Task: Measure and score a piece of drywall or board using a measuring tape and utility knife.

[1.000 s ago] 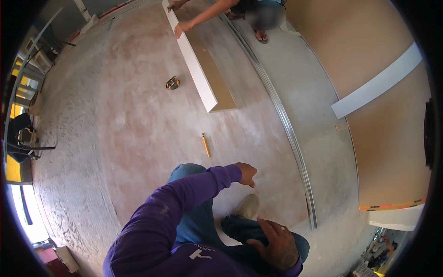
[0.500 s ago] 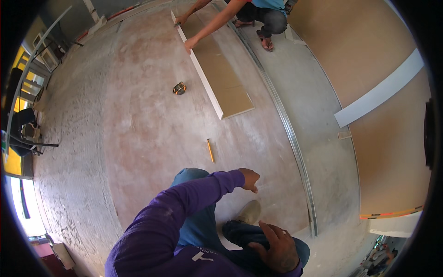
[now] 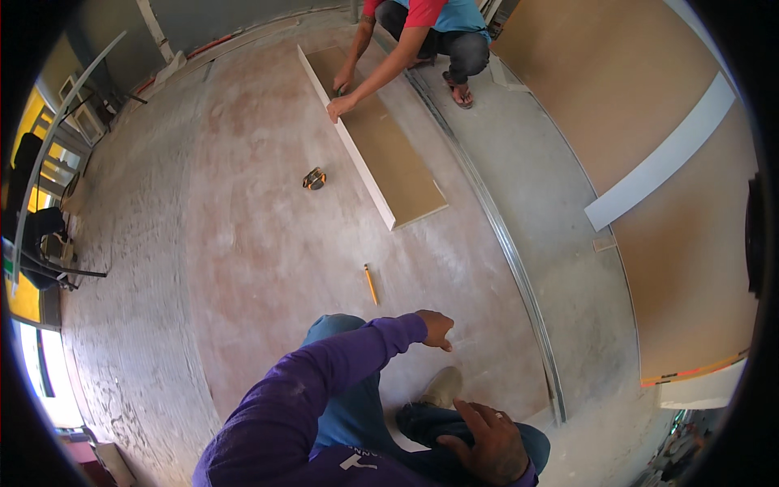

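My left hand (image 3: 438, 331) hangs past my bent knee, its arm in a purple sleeve. The back of it faces up and most of its fingers are hidden. Fingers apart and holding nothing, my right hand (image 3: 493, 445) lies on my other knee. A yellow pencil (image 3: 371, 284) rests on the floor board ahead of my left hand. Farther off lies a black and orange tape measure (image 3: 314, 179). Beyond it a crouching person's hands (image 3: 341, 107) work at a brown board with an upright white strip (image 3: 365, 169); one holds a small dark tool.
A long metal channel (image 3: 519, 272) runs along the right of the floor board. Large brown boards (image 3: 673, 276) lie at the right, with a white strip (image 3: 661, 158) across them. At the left edge stand black chairs (image 3: 40, 235).
The person's farther hand has come back from the board's far end toward the other hand. The view has tilted up slightly. Both my hands stay in place.
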`<action>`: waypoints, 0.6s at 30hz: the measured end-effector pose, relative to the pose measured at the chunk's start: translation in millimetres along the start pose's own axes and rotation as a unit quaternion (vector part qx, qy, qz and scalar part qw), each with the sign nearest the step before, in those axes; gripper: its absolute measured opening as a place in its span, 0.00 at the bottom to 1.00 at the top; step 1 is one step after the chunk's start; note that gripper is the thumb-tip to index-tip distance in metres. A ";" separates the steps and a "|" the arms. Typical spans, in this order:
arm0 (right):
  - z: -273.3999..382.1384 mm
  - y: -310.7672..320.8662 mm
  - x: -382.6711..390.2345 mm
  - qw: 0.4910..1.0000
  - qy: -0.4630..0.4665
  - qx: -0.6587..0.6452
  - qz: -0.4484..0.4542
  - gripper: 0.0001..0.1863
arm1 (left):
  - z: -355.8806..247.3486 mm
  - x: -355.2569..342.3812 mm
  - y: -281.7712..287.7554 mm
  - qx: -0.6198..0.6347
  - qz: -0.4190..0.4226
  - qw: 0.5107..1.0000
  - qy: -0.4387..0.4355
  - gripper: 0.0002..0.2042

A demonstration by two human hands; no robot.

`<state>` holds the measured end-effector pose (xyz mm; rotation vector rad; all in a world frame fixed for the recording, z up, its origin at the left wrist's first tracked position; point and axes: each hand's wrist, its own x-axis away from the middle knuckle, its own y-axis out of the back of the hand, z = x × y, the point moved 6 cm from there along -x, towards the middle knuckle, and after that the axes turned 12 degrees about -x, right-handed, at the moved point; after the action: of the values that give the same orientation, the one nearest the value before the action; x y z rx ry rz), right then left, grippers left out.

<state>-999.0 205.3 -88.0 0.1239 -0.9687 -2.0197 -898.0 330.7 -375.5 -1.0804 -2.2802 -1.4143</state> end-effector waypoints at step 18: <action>3.5 3.3 -1.6 1.000 0.015 0.003 -0.007 0.32 | 1.4 -0.9 -1.0 -0.010 -0.014 1.000 0.000 0.33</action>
<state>-997.3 207.5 -83.7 0.1638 -0.9582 -2.0226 -897.9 331.2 -377.4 -1.0575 -2.2952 -1.4512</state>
